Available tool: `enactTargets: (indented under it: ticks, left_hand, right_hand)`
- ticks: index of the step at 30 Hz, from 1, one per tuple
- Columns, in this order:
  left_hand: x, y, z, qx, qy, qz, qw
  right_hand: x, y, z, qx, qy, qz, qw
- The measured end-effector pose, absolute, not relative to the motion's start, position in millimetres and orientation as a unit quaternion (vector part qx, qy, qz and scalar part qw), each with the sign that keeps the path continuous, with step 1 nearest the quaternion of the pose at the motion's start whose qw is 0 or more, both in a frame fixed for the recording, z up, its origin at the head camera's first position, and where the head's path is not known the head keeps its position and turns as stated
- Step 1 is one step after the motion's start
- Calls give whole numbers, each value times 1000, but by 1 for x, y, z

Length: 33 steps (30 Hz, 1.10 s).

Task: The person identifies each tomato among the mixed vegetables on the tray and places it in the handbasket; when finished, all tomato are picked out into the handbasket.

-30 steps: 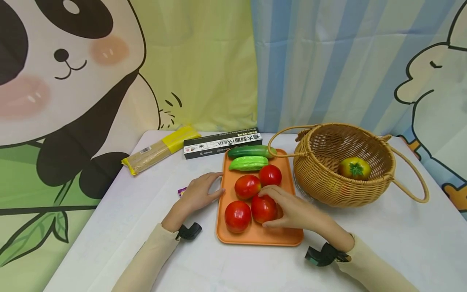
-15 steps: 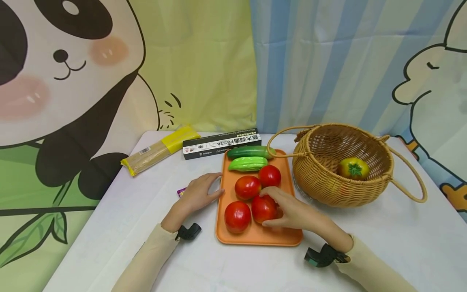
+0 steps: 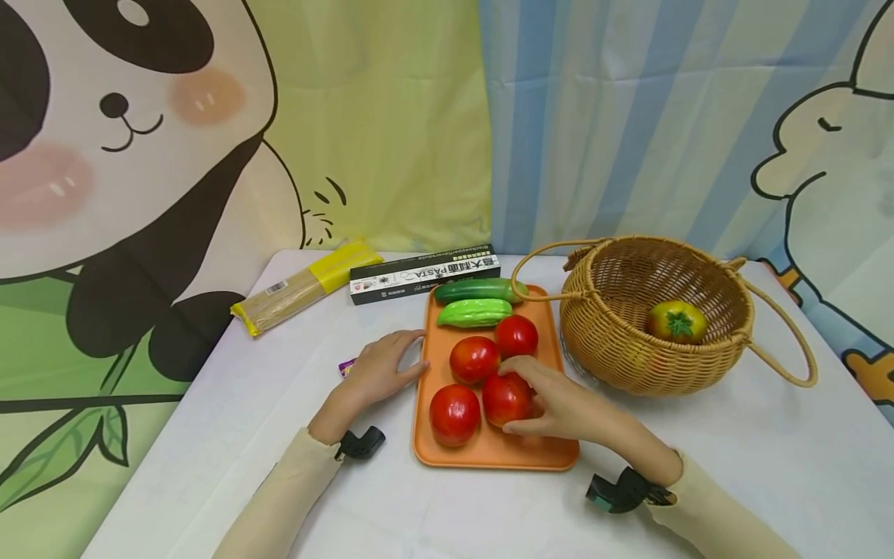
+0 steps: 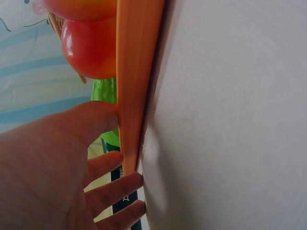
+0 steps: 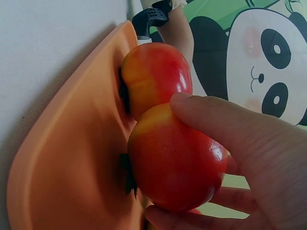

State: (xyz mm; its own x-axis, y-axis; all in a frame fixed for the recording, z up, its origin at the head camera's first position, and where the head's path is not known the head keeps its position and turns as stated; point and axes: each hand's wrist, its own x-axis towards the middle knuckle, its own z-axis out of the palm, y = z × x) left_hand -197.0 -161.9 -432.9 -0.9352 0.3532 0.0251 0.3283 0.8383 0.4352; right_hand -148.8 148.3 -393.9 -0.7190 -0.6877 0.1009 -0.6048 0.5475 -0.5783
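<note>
My right hand (image 3: 559, 400) curls its thumb and fingers round a red tomato (image 3: 504, 400) at the lower right of an orange tray (image 3: 496, 458). In the right wrist view that tomato (image 5: 175, 160) has its green stem end against the tray. Three other red tomatoes lie there: one (image 3: 455, 415) at the near left, one (image 3: 475, 359) in the middle, one (image 3: 516, 335) behind. A light green ridged vegetable (image 3: 475, 313) and a dark green cucumber (image 3: 482, 290) lie at the far end. My left hand (image 3: 373, 369) touches the tray's left edge with loosely extended fingers.
A wicker basket (image 3: 628, 365) stands right of the tray, with a yellow-green tomato (image 3: 677, 322) inside; one handle overhangs the tray's far corner. Behind lie a black pasta box (image 3: 426, 273) and a yellow noodle packet (image 3: 307, 287). A small purple packet (image 3: 346, 366) is partly behind my left hand.
</note>
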Motion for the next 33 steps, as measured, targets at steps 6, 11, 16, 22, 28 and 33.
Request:
enactTargets:
  ticks: [6,11,16,22,28,33]
  left_hand:
    - [-198,-162,-432,173,959,221,37]
    - [-198,-162,-432,174,958,224,34]
    - [-197,-162,-432,177,958,223,32]
    - [-198,-162,-433,181,958,222,26]
    - [-198,-163,-434,182,957,224,26]
    - [-198,-162,-434,183,957,224,27]
  right_hand:
    - [-147,150,-386,-364,881,-294,60]
    - [-145,153,-380,-360,884,-293,58]
    - [-145,156,-374,-361,884,-294,52]
    - [-145,160,-368,-367,882,-295,29]
    - [-146,163,-361,-376,876,-303,9]
    - [-146,167,-354,-374,880,-294,-3]
